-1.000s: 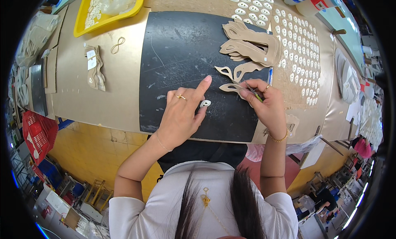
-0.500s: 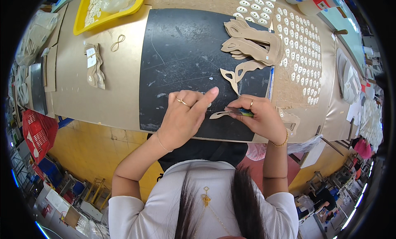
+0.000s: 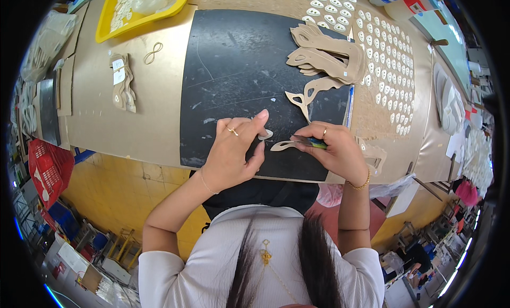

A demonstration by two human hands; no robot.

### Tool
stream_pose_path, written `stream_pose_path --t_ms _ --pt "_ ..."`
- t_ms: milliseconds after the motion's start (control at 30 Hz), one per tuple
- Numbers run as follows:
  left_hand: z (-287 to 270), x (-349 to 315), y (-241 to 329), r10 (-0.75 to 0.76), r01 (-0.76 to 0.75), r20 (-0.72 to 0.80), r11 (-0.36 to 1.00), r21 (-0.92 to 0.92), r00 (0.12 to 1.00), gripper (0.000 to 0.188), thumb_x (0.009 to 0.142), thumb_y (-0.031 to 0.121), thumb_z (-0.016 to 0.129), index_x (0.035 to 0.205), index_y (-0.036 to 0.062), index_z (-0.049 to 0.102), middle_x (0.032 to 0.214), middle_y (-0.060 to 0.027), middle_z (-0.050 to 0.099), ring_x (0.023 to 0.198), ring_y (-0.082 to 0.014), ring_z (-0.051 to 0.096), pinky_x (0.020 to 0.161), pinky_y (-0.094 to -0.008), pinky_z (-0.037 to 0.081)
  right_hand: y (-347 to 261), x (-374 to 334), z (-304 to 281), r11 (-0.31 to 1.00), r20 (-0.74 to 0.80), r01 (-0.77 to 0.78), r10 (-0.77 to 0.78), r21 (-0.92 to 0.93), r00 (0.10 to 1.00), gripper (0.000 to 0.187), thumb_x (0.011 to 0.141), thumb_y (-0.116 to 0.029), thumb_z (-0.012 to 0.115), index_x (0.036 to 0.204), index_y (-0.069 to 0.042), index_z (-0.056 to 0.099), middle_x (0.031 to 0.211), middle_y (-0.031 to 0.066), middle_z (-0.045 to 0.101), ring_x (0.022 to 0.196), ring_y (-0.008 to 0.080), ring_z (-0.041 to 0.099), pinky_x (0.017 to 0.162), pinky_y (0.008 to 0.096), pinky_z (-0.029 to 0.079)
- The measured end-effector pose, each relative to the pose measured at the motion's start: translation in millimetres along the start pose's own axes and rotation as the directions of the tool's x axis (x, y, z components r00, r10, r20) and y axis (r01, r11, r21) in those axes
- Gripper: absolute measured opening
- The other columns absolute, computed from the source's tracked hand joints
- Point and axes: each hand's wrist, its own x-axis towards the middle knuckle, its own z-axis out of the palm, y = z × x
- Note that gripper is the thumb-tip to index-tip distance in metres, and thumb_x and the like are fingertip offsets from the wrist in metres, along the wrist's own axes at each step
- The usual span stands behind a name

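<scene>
My left hand (image 3: 232, 151) is over the black mat (image 3: 234, 69), its index finger raised. A small white oval piece (image 3: 267, 134) shows at its fingertips, apparently pinched between the thumb and a curled finger. Opposite it, my right hand (image 3: 334, 151) is closed on a slim tool with a green and dark handle (image 3: 317, 143); its kind is unclear. Beneath those fingers lies a beige shoe-upper-like cutout (image 3: 283, 146), its looped end pointing left and its middle hidden. Further beige cutouts (image 3: 319, 57) are fanned in a pile beyond the right hand.
Rows of white oval pieces (image 3: 387, 69) cover the brown board at right. A yellow tray (image 3: 183, 2) with white pieces stands far left. Nearer are a banded bundle of cutouts (image 3: 124, 90) and a loose rubber band (image 3: 153, 53). A red basket (image 3: 50, 164) hangs beyond the table's left edge.
My left index finger has lifted and drawn back left, and the thumb now shows apart below it, exposing more of the white oval piece. My right hand has barely moved.
</scene>
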Motion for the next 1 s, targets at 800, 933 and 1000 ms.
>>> stream_pose_path --t_ms 800,933,1000 --pt "-6.6 -40.6 1.2 -0.029 0.008 0.066 0.952 0.307 0.997 0.048 0.072 0.010 0.073 0.120 0.0134 0.071 0.126 -0.0062 0.062 0.123 -0.0259 0.054 0.099 -0.0460 0.035 -6.6 24.1 31.5 0.986 -0.039 -0.118 0.114 -0.122 0.993 0.017 0.087 -0.020 0.078 0.095 -0.006 0.074 0.074 0.0162 0.069 0.066 0.0343 0.069 0.061 0.0374 0.052" --pt "-6.9 -41.0 0.9 -0.018 -0.012 0.087 0.941 0.337 0.996 0.049 0.072 0.013 0.075 0.121 0.0152 0.072 0.127 -0.0059 0.061 0.124 -0.0263 0.052 0.099 -0.0468 0.035 -5.7 24.2 33.1 0.986 -0.055 -0.110 0.104 -0.124 0.993 0.016 0.086 -0.019 0.078 0.095 -0.006 0.074 0.073 0.0152 0.070 0.066 0.0339 0.069 0.061 0.0377 0.052" --pt "-6.5 -41.4 1.0 -0.015 -0.018 0.093 0.938 0.345 0.996 0.050 0.072 0.014 0.076 0.121 0.0160 0.072 0.128 -0.0058 0.061 0.125 -0.0266 0.052 0.100 -0.0470 0.034 -5.8 24.3 33.5 0.984 -0.056 -0.111 0.104 -0.140 0.993 0.015 0.086 -0.019 0.078 0.095 -0.006 0.074 0.072 0.0146 0.070 0.066 0.0336 0.069 0.061 0.0378 0.053"
